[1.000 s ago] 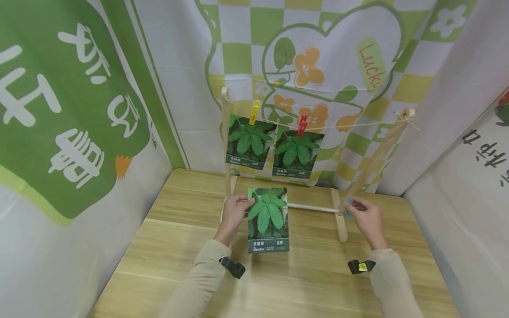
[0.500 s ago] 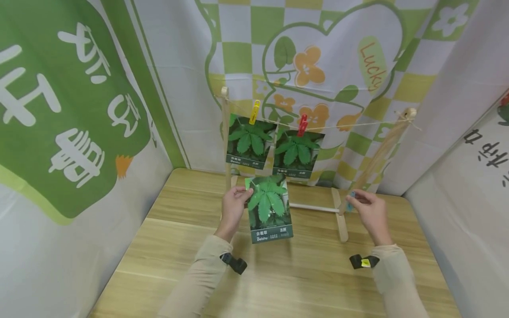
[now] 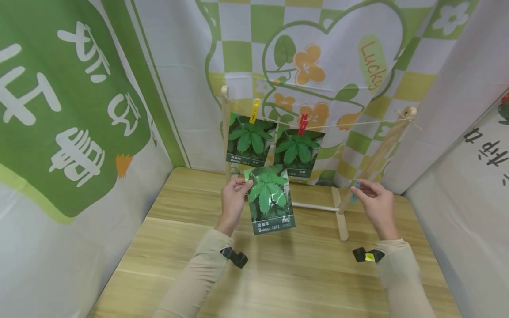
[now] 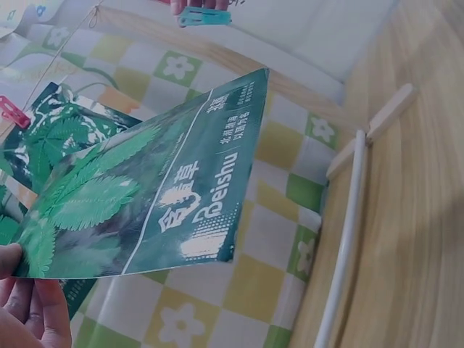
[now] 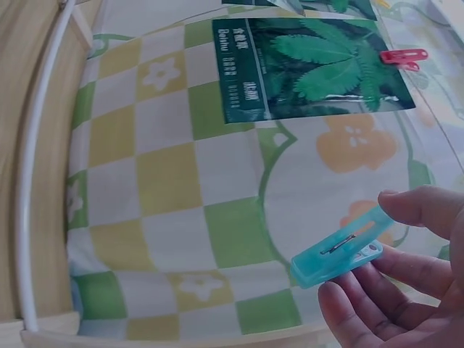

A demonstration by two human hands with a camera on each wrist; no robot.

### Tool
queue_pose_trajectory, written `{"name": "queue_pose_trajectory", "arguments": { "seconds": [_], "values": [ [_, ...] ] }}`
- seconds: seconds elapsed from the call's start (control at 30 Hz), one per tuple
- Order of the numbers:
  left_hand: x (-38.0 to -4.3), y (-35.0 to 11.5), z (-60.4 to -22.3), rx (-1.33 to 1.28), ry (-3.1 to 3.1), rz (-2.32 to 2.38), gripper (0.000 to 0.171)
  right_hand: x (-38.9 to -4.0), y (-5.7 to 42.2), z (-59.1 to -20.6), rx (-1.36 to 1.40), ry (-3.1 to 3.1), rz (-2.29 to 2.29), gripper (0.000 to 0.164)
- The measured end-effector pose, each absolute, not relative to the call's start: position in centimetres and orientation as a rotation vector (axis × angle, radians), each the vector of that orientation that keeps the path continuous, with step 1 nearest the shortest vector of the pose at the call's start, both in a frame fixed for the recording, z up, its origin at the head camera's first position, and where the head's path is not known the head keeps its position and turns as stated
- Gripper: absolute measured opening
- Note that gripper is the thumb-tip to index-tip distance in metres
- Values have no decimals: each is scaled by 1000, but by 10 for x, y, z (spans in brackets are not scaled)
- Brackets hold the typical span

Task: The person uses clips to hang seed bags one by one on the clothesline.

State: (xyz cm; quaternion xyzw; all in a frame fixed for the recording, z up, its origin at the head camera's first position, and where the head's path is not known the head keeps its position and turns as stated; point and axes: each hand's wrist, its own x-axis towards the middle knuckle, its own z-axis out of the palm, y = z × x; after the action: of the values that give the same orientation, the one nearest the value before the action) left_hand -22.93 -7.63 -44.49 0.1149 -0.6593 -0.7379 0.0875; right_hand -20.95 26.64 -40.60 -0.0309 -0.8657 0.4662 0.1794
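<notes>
My left hand [image 3: 233,201] pinches a green seed packet [image 3: 271,205] by its upper left edge, holding it up in front of the rack. Leaves are printed on the packet, with white lettering on a dark band along its bottom. In my right hand [image 3: 375,205] is a blue clothespin [image 5: 341,250], held between thumb and fingers; the right wrist view shows it side-on. Two like packets hang from a string [image 3: 362,124] behind: the left packet [image 3: 250,141] under a yellow clothespin [image 3: 255,111], the right packet [image 3: 298,152] under a red clothespin [image 3: 303,124].
The string runs between a left wooden post [image 3: 225,128] and a right wooden post [image 3: 383,152]. A white rod [image 3: 316,206] joins their feet low over the wooden table [image 3: 302,282]. A checkered curtain [image 3: 234,57] hangs close behind the rack.
My left hand has raised the packet and tilted it, so it now overlaps the hanging packets' lower edges. My right hand has moved up and slightly right with the blue clothespin.
</notes>
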Motion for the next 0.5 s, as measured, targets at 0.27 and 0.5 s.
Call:
{"name": "queue_pose_trajectory", "arguments": {
  "seconds": [0.27, 0.5],
  "values": [
    [-231, -74, -439, 299, -1986, -2149, 21, -212, 265, -392, -95, -2407, 1367, 39],
    [-234, -72, -431, 310, -1963, -2102, 20, -214, 264, -379, -70, -2374, 1381, 36]
  ]
}}
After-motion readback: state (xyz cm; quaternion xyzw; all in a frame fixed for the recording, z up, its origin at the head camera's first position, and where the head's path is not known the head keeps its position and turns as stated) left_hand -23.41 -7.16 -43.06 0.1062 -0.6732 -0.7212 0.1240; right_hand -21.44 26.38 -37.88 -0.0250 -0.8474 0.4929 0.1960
